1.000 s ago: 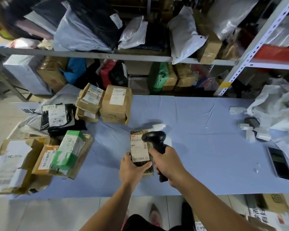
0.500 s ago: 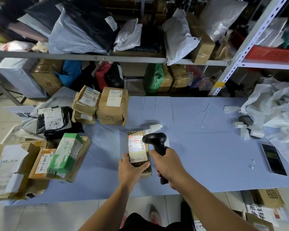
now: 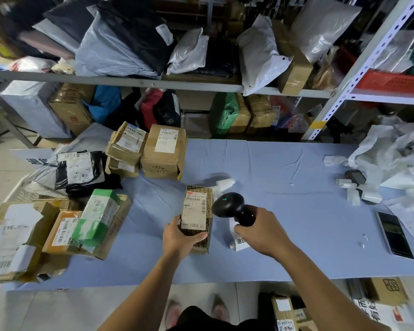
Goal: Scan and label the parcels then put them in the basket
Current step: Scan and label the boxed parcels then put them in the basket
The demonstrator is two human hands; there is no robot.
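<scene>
Left hand [image 3: 180,240] grips the parcel [image 3: 196,210]; right hand [image 3: 261,232] grips the scanner [image 3: 228,204], handle mostly hidden.

Left grip [image 3: 180,238] curled, thumb out to the right; right grip [image 3: 261,232] seemingly a tight fist, knuckles upward.

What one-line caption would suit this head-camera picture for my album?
Left hand holds a small patterned brown parcel at the blue table while the right hand grips a black handheld scanner beside it.

The right hand [image 3: 261,231] swung the scanner [image 3: 232,207] rightward, clear of the parcel [image 3: 197,216], and tipped its head sideways. A white label slip [image 3: 240,242] underneath came into view.
</scene>
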